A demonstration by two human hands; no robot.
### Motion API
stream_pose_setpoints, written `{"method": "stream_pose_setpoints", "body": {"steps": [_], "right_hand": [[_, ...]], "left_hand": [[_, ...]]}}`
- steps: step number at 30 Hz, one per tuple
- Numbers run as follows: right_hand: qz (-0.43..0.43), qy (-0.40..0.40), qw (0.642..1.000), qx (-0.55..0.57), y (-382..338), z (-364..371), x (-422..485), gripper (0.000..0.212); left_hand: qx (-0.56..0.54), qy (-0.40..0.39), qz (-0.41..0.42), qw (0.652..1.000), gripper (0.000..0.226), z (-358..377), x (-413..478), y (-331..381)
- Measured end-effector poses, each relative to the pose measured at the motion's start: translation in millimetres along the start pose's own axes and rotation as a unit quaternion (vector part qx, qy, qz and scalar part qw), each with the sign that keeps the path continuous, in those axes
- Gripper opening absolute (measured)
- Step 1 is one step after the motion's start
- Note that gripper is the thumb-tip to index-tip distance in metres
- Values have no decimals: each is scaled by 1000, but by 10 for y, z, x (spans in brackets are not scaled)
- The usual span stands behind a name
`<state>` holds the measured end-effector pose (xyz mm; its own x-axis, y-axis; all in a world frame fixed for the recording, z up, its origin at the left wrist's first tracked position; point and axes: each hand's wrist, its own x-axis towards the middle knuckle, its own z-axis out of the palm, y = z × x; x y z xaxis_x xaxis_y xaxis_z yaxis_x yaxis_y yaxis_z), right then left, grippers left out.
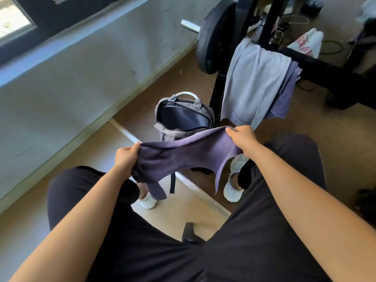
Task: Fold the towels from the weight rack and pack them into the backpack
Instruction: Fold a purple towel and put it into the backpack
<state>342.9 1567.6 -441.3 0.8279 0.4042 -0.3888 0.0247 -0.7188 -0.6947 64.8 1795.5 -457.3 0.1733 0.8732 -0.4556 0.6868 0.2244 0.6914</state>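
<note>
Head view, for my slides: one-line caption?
Left hand and right hand hold a purple towel near the open backpack; more towels hang on the rack.

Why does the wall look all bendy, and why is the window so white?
In the head view, the wide-angle lens curves straight lines, so the wall seems to bow. In the same view, daylight washes out the window, leaving no detail. The purple towel looks dark in its shaded folds near the left hand and lighter toward the right hand.
</note>
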Motion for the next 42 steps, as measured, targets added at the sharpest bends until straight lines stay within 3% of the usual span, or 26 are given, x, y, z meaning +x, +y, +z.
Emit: {"method": "stream_pose_setpoints", "body": {"steps": [2,5,9,12,14,19,23,28,31,36,39,42], "right_hand": [[22,-70,987,141,-18,59,-57,27],[-6,-188,956,226,-91,123,-255,10],[-32,-307,914,263,-243,203,-601,22],[-54,-357,896,259,-277,301,-756,36],[-79,-355,899,243,-303,350,-828,42],[-143,-301,919,210,-348,484,-944,38],[-128,-265,929,224,-375,516,-944,29],[-74,-279,912,292,-400,499,-924,29],[-56,-294,896,327,-424,491,-875,32],[-93,-362,861,345,-426,453,-870,36],[-187,-299,900,256,-415,431,-862,37],[-237,-221,925,198,-394,387,-817,25]], "left_hand": [[-115,-78,-66,988,39,49,-169,79],[-236,-204,-89,946,29,169,-453,185],[-303,-240,-66,920,26,407,-760,224],[-387,-303,-108,864,37,522,-909,238],[-427,-308,-121,841,28,509,-963,277],[-463,-285,-87,835,15,486,-888,264],[-466,-323,-33,823,14,536,-924,251],[-416,-329,-11,848,8,556,-988,213],[-412,-293,-19,863,7,575,-988,236],[-460,-311,-25,832,24,568,-960,250],[-452,-346,2,822,30,536,-967,240],[-448,-347,13,824,16,529,-980,231]]}}
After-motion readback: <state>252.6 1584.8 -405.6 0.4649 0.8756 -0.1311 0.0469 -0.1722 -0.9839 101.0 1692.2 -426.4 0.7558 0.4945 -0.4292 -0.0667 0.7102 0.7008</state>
